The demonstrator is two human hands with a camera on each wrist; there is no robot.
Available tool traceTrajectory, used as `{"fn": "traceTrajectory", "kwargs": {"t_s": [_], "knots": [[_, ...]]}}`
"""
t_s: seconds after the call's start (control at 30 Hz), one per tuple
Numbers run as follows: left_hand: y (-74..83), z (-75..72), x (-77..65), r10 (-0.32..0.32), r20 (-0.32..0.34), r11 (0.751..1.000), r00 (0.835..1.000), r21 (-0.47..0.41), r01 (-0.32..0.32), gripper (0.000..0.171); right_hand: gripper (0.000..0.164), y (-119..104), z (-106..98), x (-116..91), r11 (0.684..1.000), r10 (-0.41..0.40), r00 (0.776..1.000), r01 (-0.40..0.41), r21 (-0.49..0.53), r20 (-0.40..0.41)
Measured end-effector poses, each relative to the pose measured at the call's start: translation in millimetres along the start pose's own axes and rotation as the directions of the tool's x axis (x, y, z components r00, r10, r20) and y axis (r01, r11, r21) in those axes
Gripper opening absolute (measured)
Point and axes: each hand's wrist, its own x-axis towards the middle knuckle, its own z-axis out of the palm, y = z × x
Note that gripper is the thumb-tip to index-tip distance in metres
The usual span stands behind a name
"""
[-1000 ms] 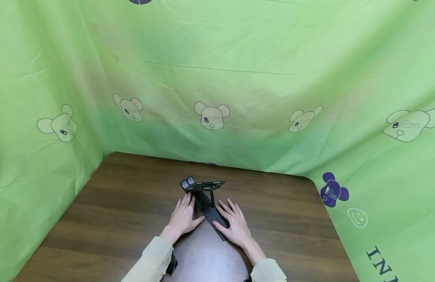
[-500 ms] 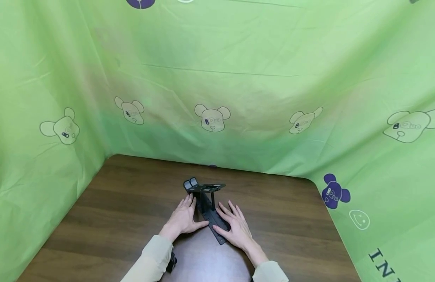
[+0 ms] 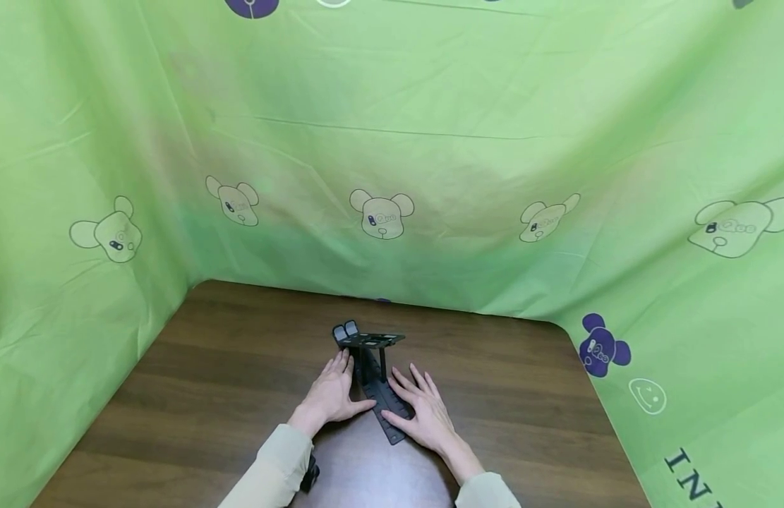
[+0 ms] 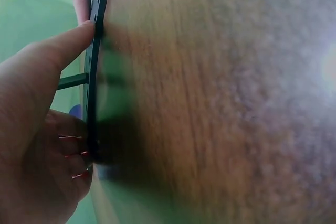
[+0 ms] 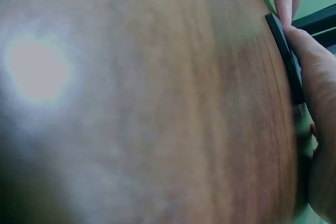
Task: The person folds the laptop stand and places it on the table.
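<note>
Black stand has its near end swung slightly leftward since earlier, both outspread hands touching it.

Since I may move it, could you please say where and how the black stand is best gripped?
Probably by the long edges of its base, the left hand from the left and the right hand from the right, as they rest now. The base is long and flat, whereas the upper panel is raised above it with a slim post beneath, and might shift.
</note>
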Motion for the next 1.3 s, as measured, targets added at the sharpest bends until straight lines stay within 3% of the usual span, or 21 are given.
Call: {"fn": "traceTrajectory", "kwargs": {"t_s": [0.63,0.9,1.3], "knots": [[-3.8,-9.2,5.7,0.047,0.055,0.999,0.997,-0.014,-0.046,0.109,0.070,-3.2,-0.9,-0.6,0.999,-0.036,0.999,0.036,-0.022,0.013],[-8.6,-16.5,8.7,0.099,0.119,0.995,0.988,0.007,-0.100,0.105,0.075,-3.9,-1.4,-3.6,1.000,-0.011,0.997,0.009,0.024,0.075],[-16.4,-22.4,14.5,0.153,0.173,0.988,0.973,-0.007,-0.154,0.105,0.077,-9.7,-1.2,-4.9,1.000,-0.029,0.997,0.029,0.012,0.065]]}}
